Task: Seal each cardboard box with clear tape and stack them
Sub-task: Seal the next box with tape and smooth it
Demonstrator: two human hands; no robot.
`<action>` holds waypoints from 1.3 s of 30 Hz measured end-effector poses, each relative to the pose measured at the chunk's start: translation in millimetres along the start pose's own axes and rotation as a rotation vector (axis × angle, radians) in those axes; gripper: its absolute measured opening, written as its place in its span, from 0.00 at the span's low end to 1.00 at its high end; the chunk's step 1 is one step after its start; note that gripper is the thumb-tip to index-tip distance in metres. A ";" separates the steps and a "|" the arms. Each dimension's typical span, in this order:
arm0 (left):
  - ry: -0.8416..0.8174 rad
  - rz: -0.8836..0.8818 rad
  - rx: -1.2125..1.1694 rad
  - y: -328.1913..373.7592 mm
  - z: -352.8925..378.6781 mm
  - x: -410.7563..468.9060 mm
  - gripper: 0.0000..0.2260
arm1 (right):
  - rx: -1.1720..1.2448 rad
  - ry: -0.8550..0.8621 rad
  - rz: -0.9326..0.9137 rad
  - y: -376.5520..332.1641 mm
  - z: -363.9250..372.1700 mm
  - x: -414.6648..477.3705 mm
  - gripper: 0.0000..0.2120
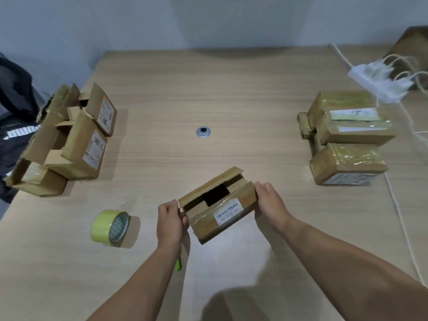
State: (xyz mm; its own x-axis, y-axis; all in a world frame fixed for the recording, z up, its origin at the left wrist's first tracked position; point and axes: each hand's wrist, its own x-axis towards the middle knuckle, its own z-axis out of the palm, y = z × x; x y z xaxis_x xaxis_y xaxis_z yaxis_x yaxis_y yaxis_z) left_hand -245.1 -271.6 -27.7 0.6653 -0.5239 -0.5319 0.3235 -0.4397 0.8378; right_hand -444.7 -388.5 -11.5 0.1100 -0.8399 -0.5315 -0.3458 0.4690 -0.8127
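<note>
Near the front middle of the table point(231, 89) a person holds a small cardboard box point(228, 210) between both hands, tilted with its labelled side facing them. I cannot tell whether its lower edge touches the wood. The left hand point(170, 222) grips the left end, fingers curled round the corner and thumb up by the raised flap. The right hand point(269, 200) clasps the right end, fingers wrapped over the far side. The top flaps stand partly open, with a dark gap between them. A roll of tape point(111, 227), yellowish green, lies on its side just left of the left hand, apart from it. A small green object point(177, 265) shows from under the left forearm, but too little is visible to tell what it is. On the table's left edge is a loose heap of open boxes point(69, 140) with flaps up, next to a dark garment point(16, 107). Well over on the right, taped boxes point(347, 135) lie piled on each other. A metal ring point(203, 131) is set into the tabletop at the centre. At the far right corner lies a white power strip point(382, 84) with plugs in it.
</note>
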 end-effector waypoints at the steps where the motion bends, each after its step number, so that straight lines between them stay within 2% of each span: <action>1: -0.015 0.001 -0.009 2.2 3.4 2.3 0.09 | 0.007 -0.008 0.009 4.8 -3.8 -6.0 0.15; 10: -0.101 -0.048 -0.188 18.9 25.1 7.1 0.15 | 0.079 -0.023 0.004 65.9 2.6 -41.8 0.20; 22: -0.098 -0.019 -0.170 6.1 12.5 -2.7 0.13 | 0.120 0.065 0.056 51.0 3.1 -45.7 0.17; 26: -0.063 0.006 -0.163 1.0 6.3 -4.3 0.11 | 0.087 0.127 0.043 54.6 -2.1 -47.5 0.16; 30: -0.032 0.003 -0.135 -7.9 0.2 -9.2 0.13 | -0.062 0.154 0.095 70.3 -13.2 -48.6 0.15; 33: -0.012 0.000 -0.118 -13.6 -3.6 -15.8 0.14 | -0.132 0.073 0.175 84.5 -16.9 -55.2 0.17; 36: -0.004 -0.006 -0.107 -18.7 -8.1 -25.0 0.14 | 0.022 -0.157 0.248 92.1 -15.0 -67.0 0.16; 39: 0.011 0.016 -0.102 -23.9 -15.1 -32.0 0.13 | 0.053 -0.339 0.323 91.1 -2.6 -73.8 0.15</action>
State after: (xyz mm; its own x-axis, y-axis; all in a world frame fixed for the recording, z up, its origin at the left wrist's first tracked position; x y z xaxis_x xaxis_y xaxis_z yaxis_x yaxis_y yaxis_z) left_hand -263.9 -233.3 -28.8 0.6780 -0.5217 -0.5178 0.3793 -0.3551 0.8544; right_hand -486.7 -284.6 -45.7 0.3058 -0.5160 -0.8002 -0.3652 0.7126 -0.5991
